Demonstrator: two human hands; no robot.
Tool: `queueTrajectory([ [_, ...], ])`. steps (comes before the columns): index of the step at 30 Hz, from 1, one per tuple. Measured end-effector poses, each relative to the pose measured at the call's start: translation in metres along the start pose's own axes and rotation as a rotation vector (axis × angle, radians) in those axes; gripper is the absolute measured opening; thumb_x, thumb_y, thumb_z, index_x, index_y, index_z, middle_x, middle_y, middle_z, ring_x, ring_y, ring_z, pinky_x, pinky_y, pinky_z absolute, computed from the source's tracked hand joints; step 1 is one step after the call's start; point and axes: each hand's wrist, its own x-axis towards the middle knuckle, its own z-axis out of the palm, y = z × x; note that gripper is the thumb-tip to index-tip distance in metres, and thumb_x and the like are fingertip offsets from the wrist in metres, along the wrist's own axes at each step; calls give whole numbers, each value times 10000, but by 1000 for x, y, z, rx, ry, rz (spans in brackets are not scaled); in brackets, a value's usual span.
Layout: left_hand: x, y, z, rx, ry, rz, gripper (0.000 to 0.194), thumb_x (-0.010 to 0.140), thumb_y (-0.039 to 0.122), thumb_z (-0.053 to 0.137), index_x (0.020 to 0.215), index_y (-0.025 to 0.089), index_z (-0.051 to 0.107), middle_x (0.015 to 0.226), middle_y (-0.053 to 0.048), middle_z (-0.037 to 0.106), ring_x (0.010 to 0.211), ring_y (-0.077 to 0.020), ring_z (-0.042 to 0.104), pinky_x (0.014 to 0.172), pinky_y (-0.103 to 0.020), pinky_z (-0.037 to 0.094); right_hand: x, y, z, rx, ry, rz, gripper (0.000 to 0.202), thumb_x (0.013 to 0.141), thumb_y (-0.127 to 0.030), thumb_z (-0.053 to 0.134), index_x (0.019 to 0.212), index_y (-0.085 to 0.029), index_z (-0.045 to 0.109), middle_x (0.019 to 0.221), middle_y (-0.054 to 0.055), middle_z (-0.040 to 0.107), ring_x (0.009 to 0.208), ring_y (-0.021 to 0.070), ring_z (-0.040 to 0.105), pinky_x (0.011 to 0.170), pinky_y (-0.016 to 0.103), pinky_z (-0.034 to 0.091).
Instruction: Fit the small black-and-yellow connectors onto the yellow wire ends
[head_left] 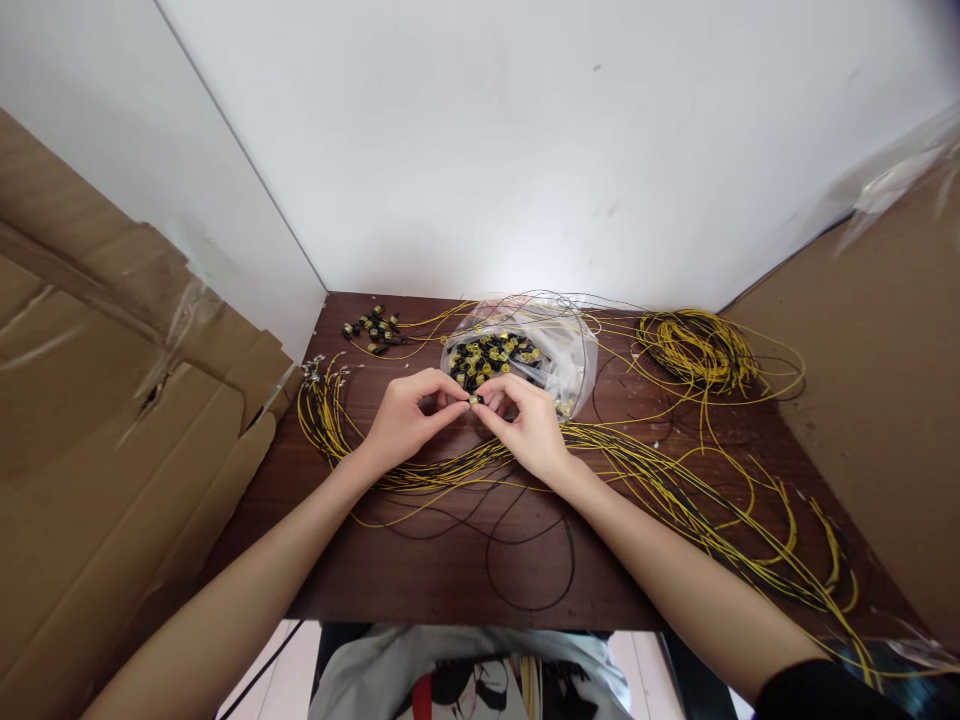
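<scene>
Over the middle of the table, my left hand (420,415) and my right hand (525,415) meet fingertip to fingertip, both closed in a pinch. Between them is a small yellow-and-black plastic connector (475,400); its details are too small to make out. Just behind my fingers lies a clear plastic bag (577,350) with a pile of similar connectors (491,358) on it. A long bundle of yellow and black wires (442,470) runs across the table under my wrists.
Several connectors (375,330) with wires lie at the back left. Metal-tipped wire ends (322,368) fan out below them. A coiled wire bundle (697,350) sits at the back right. Cardboard panels (112,400) flank the brown table (420,590), and a white wall (480,150) stands behind.
</scene>
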Motion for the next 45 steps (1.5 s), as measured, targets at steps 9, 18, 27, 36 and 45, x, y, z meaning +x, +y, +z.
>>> queueTrajectory([
  [9, 1, 4, 2, -102, -22, -72, 208, 785, 284, 627, 933, 144, 667, 737, -24, 616, 648, -110, 519, 614, -221, 436, 1, -3, -1, -22, -5, -39, 146, 843, -199, 553, 965, -186, 632, 802, 33, 602, 666, 127, 560, 623, 259, 485],
  [18, 1, -2, 3, -303, -102, -204, 396, 755, 301, 667, 1115, 141, 631, 798, -29, 643, 705, -125, 580, 678, -248, 486, 1, -5, -2, -38, 43, -84, 126, 839, -189, 569, 928, -198, 658, 823, 42, 658, 720, 146, 596, 709, 294, 500],
  [27, 1, 5, 1, -307, -215, -274, 433, 745, 299, 680, 1146, 138, 647, 740, -30, 690, 600, -120, 587, 561, -220, 454, -1, -7, -1, 115, 37, 25, 153, 804, -235, 629, 938, -191, 570, 794, 12, 664, 671, 121, 625, 654, 248, 518],
  [36, 1, 6, 0, -400, -203, -320, 446, 722, 270, 696, 1140, 124, 645, 794, -51, 712, 693, -142, 631, 662, -252, 496, 1, -6, -2, 17, 44, -69, 82, 819, -183, 596, 895, -189, 626, 812, 25, 653, 695, 134, 594, 674, 269, 498],
  [45, 1, 4, -1, -415, -200, -286, 432, 753, 243, 659, 1164, 113, 627, 770, -54, 712, 667, -123, 613, 671, -248, 507, 1, -6, -3, -12, 32, -91, 70, 837, -182, 573, 872, -194, 632, 794, 28, 637, 711, 141, 576, 683, 280, 484],
])
